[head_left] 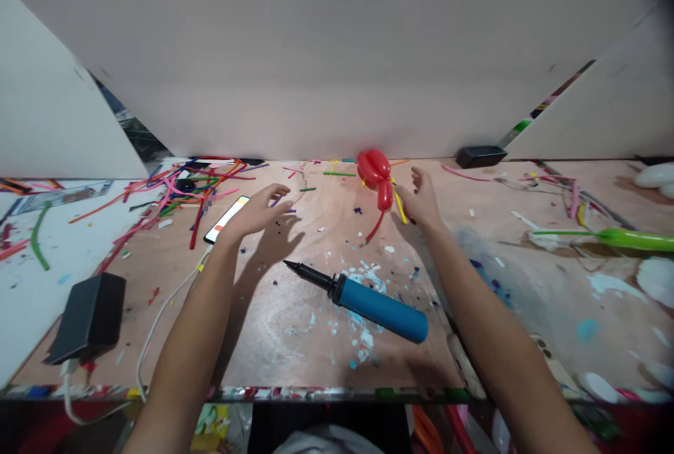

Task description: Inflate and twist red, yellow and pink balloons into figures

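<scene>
My left hand [256, 210] hovers over the left part of the table with fingers loosely spread and nothing in it. Beside its wrist lies a phone [227, 219] with a lit screen. My right hand [422, 196] is open just right of a twisted red balloon [375, 168], which has rounded loops at the top and a thin uninflated tail. A narrow yellow balloon [400, 203] lies between the red one and my right hand; whether the fingers touch it I cannot tell. Between my forearms rests a blue hand pump [382, 306], its black nozzle pointing left.
Many uninflated balloons [171, 194] lie heaped at the left. A dark power adapter [90, 317] with a white cable sits front left. A black box [480, 156] stands by the back panel [316, 89]. To the right is a green balloon [637, 239].
</scene>
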Demonstrator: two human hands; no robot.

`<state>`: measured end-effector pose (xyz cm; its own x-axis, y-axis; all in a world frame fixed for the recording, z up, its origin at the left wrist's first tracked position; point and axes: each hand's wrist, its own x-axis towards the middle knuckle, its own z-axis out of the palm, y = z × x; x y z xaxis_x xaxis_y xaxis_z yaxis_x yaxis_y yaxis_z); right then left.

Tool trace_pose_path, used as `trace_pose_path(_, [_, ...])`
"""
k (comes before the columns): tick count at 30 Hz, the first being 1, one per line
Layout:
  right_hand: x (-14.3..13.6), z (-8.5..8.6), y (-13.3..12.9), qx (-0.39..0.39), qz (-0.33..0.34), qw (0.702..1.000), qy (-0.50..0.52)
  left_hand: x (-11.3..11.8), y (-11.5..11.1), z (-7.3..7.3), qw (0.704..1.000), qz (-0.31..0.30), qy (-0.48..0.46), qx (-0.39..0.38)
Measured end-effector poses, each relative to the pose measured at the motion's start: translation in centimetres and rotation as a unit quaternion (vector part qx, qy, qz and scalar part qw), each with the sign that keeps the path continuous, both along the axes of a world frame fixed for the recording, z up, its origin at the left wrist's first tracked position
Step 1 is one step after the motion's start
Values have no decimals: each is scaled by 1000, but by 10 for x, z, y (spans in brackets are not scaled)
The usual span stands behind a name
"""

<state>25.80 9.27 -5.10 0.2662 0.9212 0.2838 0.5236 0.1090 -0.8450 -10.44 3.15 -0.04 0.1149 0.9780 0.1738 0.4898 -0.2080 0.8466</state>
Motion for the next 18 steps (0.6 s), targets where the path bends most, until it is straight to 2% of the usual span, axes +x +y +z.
trace_pose_path(2, [8, 11, -2, 15, 30, 999, 8, 2, -3, 0, 997, -65, -7, -48])
trace_pose_path(4, [9, 23, -9, -1, 125, 992, 27, 2, -2, -7, 990, -96, 33, -96])
trace_pose_path(6, [2, 33, -20, -48, 234, 971, 7, -2, 4, -21, 984, -65, 135, -95])
trace_pose_path(9, [-19, 39, -37, -142, 366, 917, -70, -9, 14, -47, 965, 33, 258, -38])
trace_pose_path(12, [-46, 33, -52, -232, 478, 836, -139, -13, 20, -67, 958, 90, 272, -17])
trace_pose_path(14, [-62, 25, -60, -258, 527, 793, -162, -14, 22, -74, 958, 109, 266, -5])
trace_pose_path(18, [-84, 13, -71, -267, 557, 764, -184, -13, 25, -80, 965, 129, 230, 10])
